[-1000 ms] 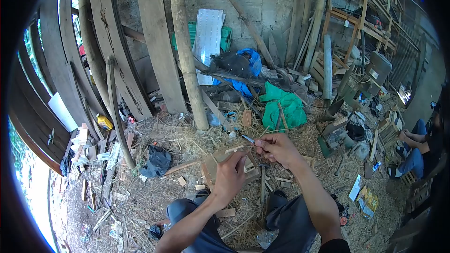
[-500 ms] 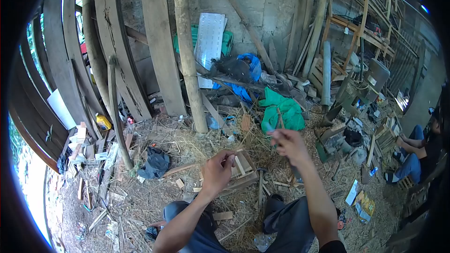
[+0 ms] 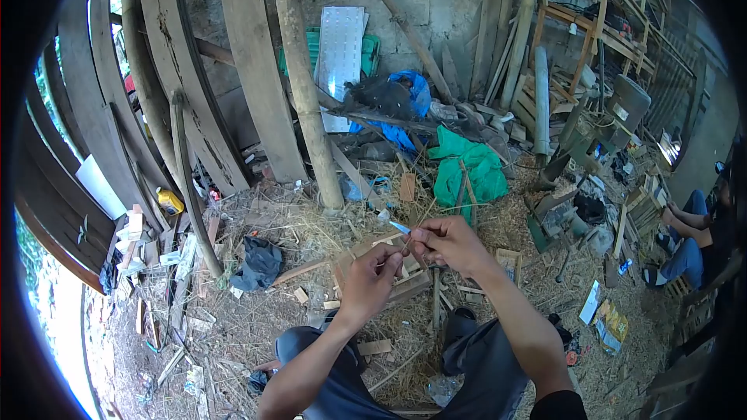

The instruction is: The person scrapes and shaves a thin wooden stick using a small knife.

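My right hand [image 3: 451,246] is closed on a small pointed blue-white thing [image 3: 399,227], which sticks out past the fingertips to the upper left. Its kind is too small to tell. Close beside it, my left hand [image 3: 372,280] has thumb and fingers pinched together; whatever lies between them is hidden. The fingertips of both hands nearly meet. Below them is a small wooden box-like piece [image 3: 411,288] with light strips in it, partly covered by my hands. A long-handled tool [image 3: 436,303] lies against its right side.
Straw and wood scraps cover the ground. A green plastic sheet [image 3: 471,173] lies ahead, a black bag [image 3: 257,264] to the left. A pole [image 3: 306,93] stands in front. Another person [image 3: 689,225] sits at the far right. A small wooden frame [image 3: 510,258] lies right of my hand.
My right hand has moved left and slightly down to my left hand, bringing the pointed thing with it. My left hand has shifted slightly right. The view has tilted a little.
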{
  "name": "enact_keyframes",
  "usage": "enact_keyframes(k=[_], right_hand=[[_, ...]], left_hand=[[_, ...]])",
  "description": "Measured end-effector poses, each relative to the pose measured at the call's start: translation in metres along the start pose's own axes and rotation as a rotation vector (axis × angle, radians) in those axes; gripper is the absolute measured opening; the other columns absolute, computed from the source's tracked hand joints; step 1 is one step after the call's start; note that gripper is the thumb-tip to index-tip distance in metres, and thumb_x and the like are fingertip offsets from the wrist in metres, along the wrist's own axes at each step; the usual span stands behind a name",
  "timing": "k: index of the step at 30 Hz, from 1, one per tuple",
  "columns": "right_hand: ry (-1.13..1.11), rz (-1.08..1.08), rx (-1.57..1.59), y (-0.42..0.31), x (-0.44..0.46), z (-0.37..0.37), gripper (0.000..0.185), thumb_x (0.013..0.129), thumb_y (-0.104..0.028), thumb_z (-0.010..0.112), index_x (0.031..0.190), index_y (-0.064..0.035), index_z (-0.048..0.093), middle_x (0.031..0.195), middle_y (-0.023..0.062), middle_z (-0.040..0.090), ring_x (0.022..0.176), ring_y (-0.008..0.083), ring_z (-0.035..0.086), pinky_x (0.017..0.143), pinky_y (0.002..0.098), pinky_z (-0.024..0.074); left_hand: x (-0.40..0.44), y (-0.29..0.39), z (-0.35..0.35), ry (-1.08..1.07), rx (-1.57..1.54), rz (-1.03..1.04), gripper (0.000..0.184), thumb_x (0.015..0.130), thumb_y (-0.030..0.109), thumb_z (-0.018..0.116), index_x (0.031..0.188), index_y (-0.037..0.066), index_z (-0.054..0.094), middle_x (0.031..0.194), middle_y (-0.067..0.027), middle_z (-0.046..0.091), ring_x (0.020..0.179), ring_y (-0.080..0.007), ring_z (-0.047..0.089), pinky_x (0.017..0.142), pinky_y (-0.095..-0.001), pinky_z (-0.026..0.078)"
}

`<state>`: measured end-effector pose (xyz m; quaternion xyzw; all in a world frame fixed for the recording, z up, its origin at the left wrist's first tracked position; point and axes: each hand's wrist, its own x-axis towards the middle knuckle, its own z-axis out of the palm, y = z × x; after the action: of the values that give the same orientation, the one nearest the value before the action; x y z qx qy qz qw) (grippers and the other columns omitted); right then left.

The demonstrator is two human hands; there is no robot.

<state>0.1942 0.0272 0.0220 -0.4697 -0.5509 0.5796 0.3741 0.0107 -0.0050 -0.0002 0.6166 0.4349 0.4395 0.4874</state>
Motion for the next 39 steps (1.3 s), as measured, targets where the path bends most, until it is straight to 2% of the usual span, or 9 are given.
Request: enact_keyframes(k=[4, 6, 10, 12, 16, 22, 30, 35, 39], right_hand=[[0.072, -0.018, 0.13, -0.004, 0.002, -0.014, 0.019, 0.092, -0.014, 0.059, 0.084, 0.0022, 0.063, 0.061, -0.0032, 0.049, 0.048, 0.0024, 0.036, 0.041, 0.0202, 0.0266], [0.361, -0.054, 0.151, -0.005, 0.004, -0.037, 0.02, 0.093, -0.017, 0.057, 0.09, 0.0025, 0.063, 0.066, -0.003, 0.051, 0.048, 0.0019, 0.035, 0.041, 0.0187, 0.0254], [0.352, -0.1, 0.341, -0.005, -0.001, -0.074, 0.023, 0.093, -0.019, 0.056, 0.101, 0.0027, 0.063, 0.071, -0.0019, 0.053, 0.048, 0.0022, 0.036, 0.042, 0.0176, 0.0255], [0.21, 0.018, 0.235, -0.003, -0.007, -0.047, 0.028, 0.094, -0.02, 0.056, 0.108, 0.0033, 0.061, 0.07, -0.0014, 0.053, 0.048, 0.0028, 0.035, 0.042, 0.0176, 0.0261], [-0.072, -0.058, 0.029, 0.0, -0.008, 0.0, 0.024, 0.093, -0.017, 0.056, 0.107, 0.002, 0.063, 0.069, -0.0011, 0.056, 0.049, 0.0024, 0.038, 0.042, 0.0185, 0.0281], [-0.006, 0.047, 0.203, -0.003, -0.003, 0.001, 0.019, 0.095, -0.012, 0.052, 0.102, 0.0025, 0.062, 0.069, -0.001, 0.054, 0.049, 0.0028, 0.039, 0.042, 0.0188, 0.0272], [0.119, -0.044, 0.332, -0.009, -0.007, -0.036, 0.026, 0.096, -0.023, 0.053, 0.104, 0.0005, 0.062, 0.07, -0.0042, 0.051, 0.049, 0.0013, 0.033, 0.043, 0.0191, 0.0237], [0.165, 0.045, 0.228, -0.008, -0.01, -0.028, 0.031, 0.098, -0.029, 0.049, 0.103, -0.0015, 0.061, 0.064, -0.0044, 0.046, 0.05, 0.0017, 0.032, 0.044, 0.0199, 0.0244], [0.101, -0.08, 0.015, -0.01, -0.014, -0.012, 0.036, 0.098, -0.035, 0.047, 0.106, -0.0026, 0.06, 0.064, -0.0043, 0.046, 0.05, 0.0011, 0.032, 0.043, 0.0185, 0.0247]], left_hand=[[-0.003, 0.0, -0.001, -0.008, 0.066, -0.008, 0.014, 0.094, 0.007, 0.052, 0.101, -0.001, 0.062, 0.07, 0.0014, 0.052, 0.062, -0.0039, 0.043, 0.056, -0.0205, 0.036], [-0.01, -0.003, -0.005, -0.029, 0.013, -0.014, 0.015, 0.094, 0.007, 0.051, 0.101, -0.001, 0.062, 0.07, 0.0013, 0.052, 0.063, -0.004, 0.044, 0.056, -0.0206, 0.037], [-0.009, -0.002, -0.012, -0.049, -0.08, -0.052, 0.017, 0.095, 0.009, 0.05, 0.101, -0.001, 0.062, 0.07, 0.0011, 0.053, 0.063, -0.004, 0.045, 0.056, -0.0211, 0.037], [-0.007, -0.007, -0.008, -0.026, -0.049, -0.047, 0.017, 0.095, 0.01, 0.05, 0.101, -0.001, 0.062, 0.07, 0.0012, 0.053, 0.062, -0.0038, 0.044, 0.056, -0.0209, 0.037], [-0.003, -0.003, -0.007, 0.014, 0.031, -0.023, 0.018, 0.096, 0.01, 0.049, 0.101, -0.001, 0.062, 0.07, 0.0015, 0.052, 0.06, -0.0031, 0.041, 0.054, -0.0202, 0.035], [-0.005, 0.002, -0.005, -0.034, -0.062, -0.05, 0.018, 0.096, 0.011, 0.049, 0.102, 0.0, 0.062, 0.07, 0.0023, 0.051, 0.058, -0.003, 0.039, 0.052, -0.0198, 0.033], [-0.007, -0.001, -0.006, -0.071, -0.065, -0.051, 0.018, 0.096, 0.013, 0.049, 0.102, 0.001, 0.062, 0.071, 0.0018, 0.052, 0.06, -0.0026, 0.04, 0.053, -0.0196, 0.033], [-0.005, 0.001, -0.005, 0.013, -0.026, 0.001, 0.018, 0.095, 0.012, 0.051, 0.101, 0.0, 0.062, 0.071, 0.0006, 0.054, 0.062, -0.0046, 0.045, 0.056, -0.0212, 0.036], [-0.002, -0.002, -0.006, 0.064, 0.047, 0.033, 0.017, 0.094, 0.009, 0.052, 0.101, -0.001, 0.063, 0.07, -0.0004, 0.056, 0.064, -0.0051, 0.052, 0.059, -0.022, 0.042]])
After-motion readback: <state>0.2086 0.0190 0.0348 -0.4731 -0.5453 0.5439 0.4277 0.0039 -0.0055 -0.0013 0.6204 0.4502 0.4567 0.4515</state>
